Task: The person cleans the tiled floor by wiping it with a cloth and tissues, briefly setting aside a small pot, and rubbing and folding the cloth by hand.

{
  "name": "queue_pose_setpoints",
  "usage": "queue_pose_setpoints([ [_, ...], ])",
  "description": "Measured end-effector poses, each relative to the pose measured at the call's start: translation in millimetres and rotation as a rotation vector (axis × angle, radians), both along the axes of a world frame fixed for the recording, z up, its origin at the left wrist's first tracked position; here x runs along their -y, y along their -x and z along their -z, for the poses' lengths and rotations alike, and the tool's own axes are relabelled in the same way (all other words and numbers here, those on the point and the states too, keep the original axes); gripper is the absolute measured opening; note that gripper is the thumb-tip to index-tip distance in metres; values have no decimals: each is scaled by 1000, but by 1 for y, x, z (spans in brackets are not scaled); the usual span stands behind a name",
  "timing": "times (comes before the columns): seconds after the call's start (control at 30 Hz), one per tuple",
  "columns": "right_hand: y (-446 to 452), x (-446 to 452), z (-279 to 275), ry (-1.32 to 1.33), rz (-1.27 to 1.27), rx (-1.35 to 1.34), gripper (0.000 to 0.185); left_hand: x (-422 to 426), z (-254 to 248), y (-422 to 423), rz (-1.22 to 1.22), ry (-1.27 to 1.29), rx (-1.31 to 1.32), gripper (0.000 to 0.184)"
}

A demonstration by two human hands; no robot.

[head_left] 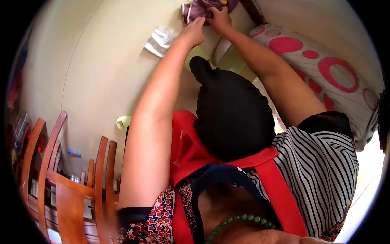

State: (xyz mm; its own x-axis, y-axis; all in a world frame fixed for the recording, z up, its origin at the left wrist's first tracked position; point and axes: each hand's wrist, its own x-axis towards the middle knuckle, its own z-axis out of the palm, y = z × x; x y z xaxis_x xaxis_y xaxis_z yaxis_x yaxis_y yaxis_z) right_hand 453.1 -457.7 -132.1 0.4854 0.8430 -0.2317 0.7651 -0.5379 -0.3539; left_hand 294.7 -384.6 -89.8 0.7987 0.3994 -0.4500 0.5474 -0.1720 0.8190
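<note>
Both my arms reach out to a purple piece of cloth (197, 11) with a white edge and a small yellow spot, at the top of the head view. My left hand (195, 32) is at its near left edge, fingers together and closed on the cloth. On its near right side, my right hand (220, 20) grips the fabric with bent fingers. The top of the cloth is cut off by the view. A shiny silver packet (160, 41) lies beside my left wrist. A black, rounded, cloth-covered thing (233, 112) with a short stub sits between my arms, before my red apron (185, 146).
Wooden chairs (69, 183) stand at the left. A padded surface with pink circles (317, 65) lies along the right, beside a wall. Pale green things (233, 61) show partly behind the black thing. A small blue packet (74, 153) lies on the floor near the chairs.
</note>
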Motion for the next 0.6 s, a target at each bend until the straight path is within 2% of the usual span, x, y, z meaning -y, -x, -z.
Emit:
queue_pose_setpoints([
  [0.1, 24, 21, 1, -92, -55, 60, 62, 19, 9, 12, -22, -167, 68, 67],
  [0.17, 40, 43, -17, -141, -110, 51, 66, 29, 10, 23, -44, -163, 103, 66],
  [0.3, 50, 113, -9, 205, -378, 304, 49, 53, 2, 48, -113, -93, 109, 64],
  [0.4, 43, 136, -13, 192, -514, 201, 42, 67, 5, 61, -147, -92, 68, 62],
  [0.53, 52, 136, -16, 287, -544, 252, 40, 84, 12, 86, -279, -225, 223, 59],
  [0.6, 52, 146, -9, 260, -592, 341, 40, 86, 7, 98, -333, -84, 149, 59],
])
